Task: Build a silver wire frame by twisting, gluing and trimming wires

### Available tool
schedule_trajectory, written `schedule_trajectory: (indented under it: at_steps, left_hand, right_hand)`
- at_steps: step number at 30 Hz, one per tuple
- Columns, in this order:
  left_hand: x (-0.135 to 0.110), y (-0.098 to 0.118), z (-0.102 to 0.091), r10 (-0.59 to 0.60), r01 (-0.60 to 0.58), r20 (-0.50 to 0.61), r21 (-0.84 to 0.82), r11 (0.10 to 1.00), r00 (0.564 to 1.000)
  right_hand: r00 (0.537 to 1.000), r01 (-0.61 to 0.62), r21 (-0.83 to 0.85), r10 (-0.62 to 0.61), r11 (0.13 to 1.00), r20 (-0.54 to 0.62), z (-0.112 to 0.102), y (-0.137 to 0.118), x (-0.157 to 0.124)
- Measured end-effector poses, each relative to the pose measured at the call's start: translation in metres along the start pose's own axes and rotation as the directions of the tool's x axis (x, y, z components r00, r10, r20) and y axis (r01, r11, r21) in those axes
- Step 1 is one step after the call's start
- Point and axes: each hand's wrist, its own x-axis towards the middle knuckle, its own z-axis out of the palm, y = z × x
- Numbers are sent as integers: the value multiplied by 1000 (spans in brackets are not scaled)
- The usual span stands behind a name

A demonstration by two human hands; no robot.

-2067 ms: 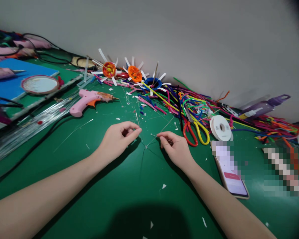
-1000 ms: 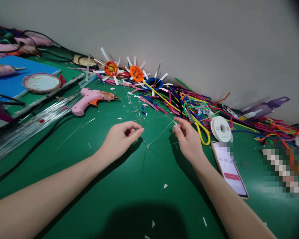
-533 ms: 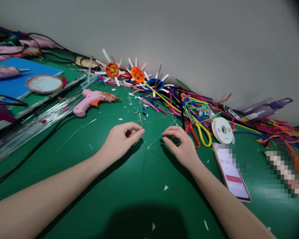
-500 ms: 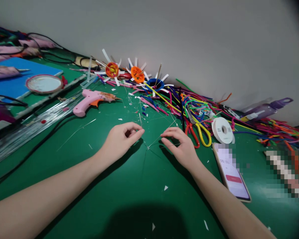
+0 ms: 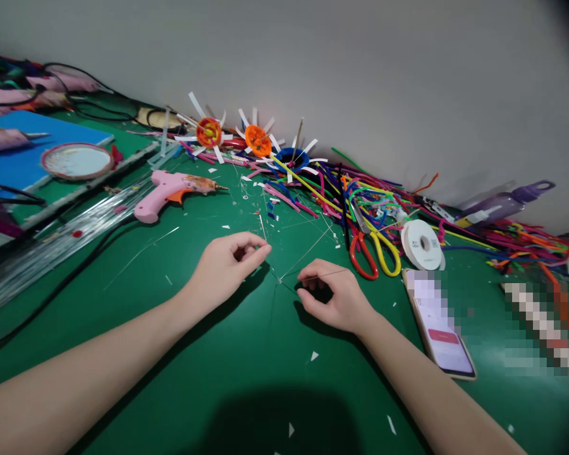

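Note:
Thin, clear-looking wires [image 5: 305, 255] fan out from a small joint [image 5: 279, 280] between my hands, above the green table. My left hand [image 5: 232, 256] is closed in a pinch to the left of that joint. One thin wire [image 5: 263, 229] stands up from its fingertips. To the joint's right, my right hand [image 5: 334, 294] has its thumb and forefinger a little apart, with the other fingers curled. Another strand runs from the joint across the back of its fingers. No object shows in the gap between its thumb and forefinger.
A pink glue gun [image 5: 171, 191] lies at left, its cord trailing forward. Scissors [image 5: 374, 253], a white spool [image 5: 423, 244] and a phone [image 5: 439, 325] lie at right. Pipe cleaners [image 5: 370, 196] and paper-petalled flowers [image 5: 258, 140] line the wall. Paper scraps are scattered about.
My right hand has moved down toward me, and its thumb and forefinger have parted from the wire. My left hand keeps its pinch nearly in place. The whole view has shifted slightly.

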Motion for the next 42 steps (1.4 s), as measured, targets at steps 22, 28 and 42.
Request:
schedule_trajectory:
  at_steps: [22, 28, 42]
  left_hand:
    - [-3, 0, 2, 1, -1, -47, -7, 1000, 999]
    - [-3, 0, 2, 19, -20, -56, -8, 1000, 998]
    - [-4, 3, 2, 18, -21, -113, -25, 999, 993]
  right_hand:
    - [941, 219, -79, -232, 973, -247, 9, -1, -3]
    - [934, 226, -111, -248, 968, -257, 9, -2, -2]
    - [915, 125, -36, -129, 992, -381, 8, -4, -3]
